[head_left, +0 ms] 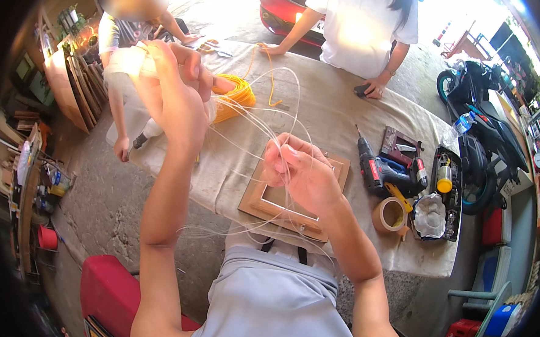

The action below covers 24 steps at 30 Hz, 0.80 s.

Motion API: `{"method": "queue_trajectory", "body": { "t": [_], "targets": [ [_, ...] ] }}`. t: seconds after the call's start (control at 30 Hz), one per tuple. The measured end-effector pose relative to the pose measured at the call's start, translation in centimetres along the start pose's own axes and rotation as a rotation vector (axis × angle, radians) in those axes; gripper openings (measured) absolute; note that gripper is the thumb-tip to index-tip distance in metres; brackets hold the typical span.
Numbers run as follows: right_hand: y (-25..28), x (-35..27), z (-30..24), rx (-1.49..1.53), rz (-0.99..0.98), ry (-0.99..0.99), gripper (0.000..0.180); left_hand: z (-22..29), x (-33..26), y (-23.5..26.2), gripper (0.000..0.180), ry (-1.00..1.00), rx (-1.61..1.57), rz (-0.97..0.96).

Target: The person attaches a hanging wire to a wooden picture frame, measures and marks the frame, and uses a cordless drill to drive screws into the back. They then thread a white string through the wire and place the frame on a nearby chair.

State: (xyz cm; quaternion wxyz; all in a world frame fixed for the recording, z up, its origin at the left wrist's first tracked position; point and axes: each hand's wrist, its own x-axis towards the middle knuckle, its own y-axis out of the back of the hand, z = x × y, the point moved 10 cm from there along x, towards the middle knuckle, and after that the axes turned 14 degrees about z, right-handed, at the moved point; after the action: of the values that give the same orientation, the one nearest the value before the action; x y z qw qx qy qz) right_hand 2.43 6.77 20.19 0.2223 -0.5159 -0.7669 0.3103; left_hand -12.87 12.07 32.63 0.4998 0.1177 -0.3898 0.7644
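Observation:
Several loose strands of clear nylon line (pixel 251 116) stretch between my hands above the table. High on the left, my left hand (pixel 179 87) is closed with curled fingers, and strands run out from it. A pale, glare-washed shape beside those fingers is too bright to make out. My right hand (pixel 300 170) pinches the strands between thumb and fingers, and loose loops hang below it toward my lap. Under this hand lies a wooden frame (pixel 337 172) with a pale inner edge. A coil of yellow cord (pixel 240 94) sits just beyond my left hand.
On the cloth-covered table (pixel 322 98), a power drill (pixel 371 164), staple gun (pixel 399 145), tape roll (pixel 390 214) and black tool tray (pixel 454 208) lie at right. Two people stand at the far side, one near scissors (pixel 221 52). A motorcycle (pixel 489 125) is parked at right.

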Motion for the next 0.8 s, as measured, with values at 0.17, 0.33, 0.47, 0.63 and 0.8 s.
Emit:
{"method": "queue_trajectory", "body": {
  "t": [0.17, 0.33, 0.47, 0.63, 0.8],
  "targets": [
    [0.2, 0.1, -1.4, -0.201, 0.011, 0.163, 0.018, 0.7, -1.1, -0.4, 0.039, -0.091, 0.079, -0.003],
    [2.6, 0.9, -1.3, -0.506, 0.240, 0.266, 0.025, 1.5, -1.7, -0.9, 0.031, -0.130, 0.033, -0.011],
    [4.1, 1.2, -2.3, -0.630, 0.452, 0.407, 0.043, 1.1, -2.5, -0.9, 0.031, -0.225, 0.150, -0.062],
    [5.2, 1.0, -2.9, -0.662, 0.510, 0.566, 0.043, -0.3, -4.3, -3.9, 0.051, -0.100, 0.241, -0.420],
    [2.1, -1.0, -5.2, -0.897, 0.418, 0.797, 0.039, -1.7, -5.9, -4.8, 0.033, -0.228, 0.486, -0.651]
  ]
}}
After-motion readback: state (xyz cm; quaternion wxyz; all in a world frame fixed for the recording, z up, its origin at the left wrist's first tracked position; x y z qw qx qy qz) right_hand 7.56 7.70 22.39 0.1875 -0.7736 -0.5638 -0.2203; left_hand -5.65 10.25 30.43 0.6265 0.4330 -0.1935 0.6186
